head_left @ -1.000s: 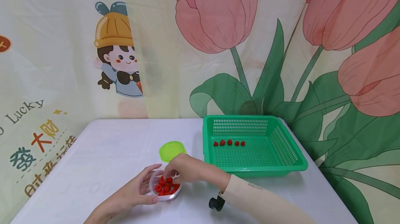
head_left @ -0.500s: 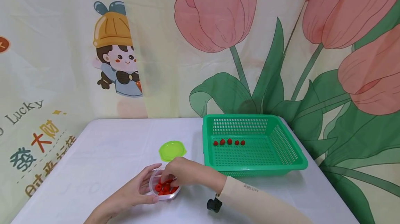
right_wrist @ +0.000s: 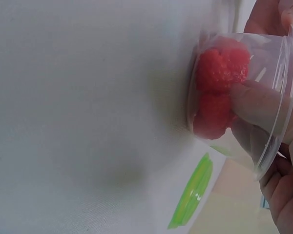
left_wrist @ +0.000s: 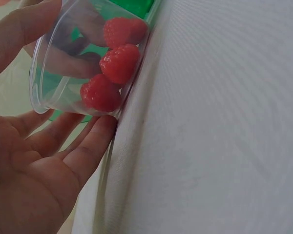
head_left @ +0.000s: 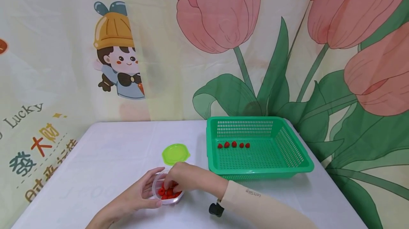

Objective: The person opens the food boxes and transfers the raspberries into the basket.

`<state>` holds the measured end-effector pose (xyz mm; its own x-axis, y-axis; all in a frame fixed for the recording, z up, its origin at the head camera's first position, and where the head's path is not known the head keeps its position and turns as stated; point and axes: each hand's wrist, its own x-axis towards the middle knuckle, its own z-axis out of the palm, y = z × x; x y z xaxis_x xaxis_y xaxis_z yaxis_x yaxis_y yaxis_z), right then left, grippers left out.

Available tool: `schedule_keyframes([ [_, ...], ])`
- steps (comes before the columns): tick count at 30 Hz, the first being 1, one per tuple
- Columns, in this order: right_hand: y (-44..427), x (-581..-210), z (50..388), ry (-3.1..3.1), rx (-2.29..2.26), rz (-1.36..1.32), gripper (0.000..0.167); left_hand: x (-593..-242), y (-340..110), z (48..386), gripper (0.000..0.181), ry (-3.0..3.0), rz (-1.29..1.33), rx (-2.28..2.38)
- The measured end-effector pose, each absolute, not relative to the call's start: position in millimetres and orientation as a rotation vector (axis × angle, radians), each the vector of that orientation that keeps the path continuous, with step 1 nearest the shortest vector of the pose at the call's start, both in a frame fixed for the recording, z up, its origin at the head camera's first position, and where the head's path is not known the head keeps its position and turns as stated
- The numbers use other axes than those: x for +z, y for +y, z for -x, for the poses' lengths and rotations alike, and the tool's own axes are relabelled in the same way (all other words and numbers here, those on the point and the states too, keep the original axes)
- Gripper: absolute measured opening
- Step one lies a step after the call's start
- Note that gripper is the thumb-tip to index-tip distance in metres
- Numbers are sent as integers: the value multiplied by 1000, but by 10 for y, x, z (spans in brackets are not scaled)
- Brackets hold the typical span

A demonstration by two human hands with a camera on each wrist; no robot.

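Observation:
A clear plastic tub (head_left: 173,201) of red raspberries (head_left: 168,196) stands on the table. My left hand (head_left: 137,195) holds it from the left, thumb at the near side and fingers round the far side. Through its wall the left wrist view shows raspberries (left_wrist: 119,63) at the bottom. My right hand (head_left: 185,175) reaches down into the tub from the right. In the right wrist view its thumb and fingers touch the raspberries (right_wrist: 215,114); whether they pinch one is hidden.
A green perforated basket (head_left: 262,172) stands at the back right, with a row of several red berries (head_left: 234,144) near its far side. The bright green lid (head_left: 175,154) lies just beyond the tub. A printed cloth (head_left: 166,62) hangs behind the table.
My right hand's fingers have gone slightly deeper into the tub, among the raspberries. The left hand and the tub stay in place. The head view has shifted a little.

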<state>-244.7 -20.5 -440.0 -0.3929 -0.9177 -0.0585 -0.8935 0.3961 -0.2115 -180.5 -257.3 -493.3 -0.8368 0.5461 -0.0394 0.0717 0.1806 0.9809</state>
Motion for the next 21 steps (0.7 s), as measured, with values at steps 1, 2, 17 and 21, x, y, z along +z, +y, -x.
schedule_keyframes([
  [1,-211,-4400,2445,2482,-214,1624,16,-4935,-2575,1804,94,2084,-584,1695],
  [2,-216,-4401,2443,2480,-210,1622,16,-4932,-2576,1801,94,2086,-582,1694],
  [17,-224,-4382,2437,2438,-152,1614,15,-4917,-2570,1794,93,2079,-592,1694],
  [21,-210,-4370,2444,2411,-171,1622,14,-4923,-2573,1792,94,2074,-594,1696],
])
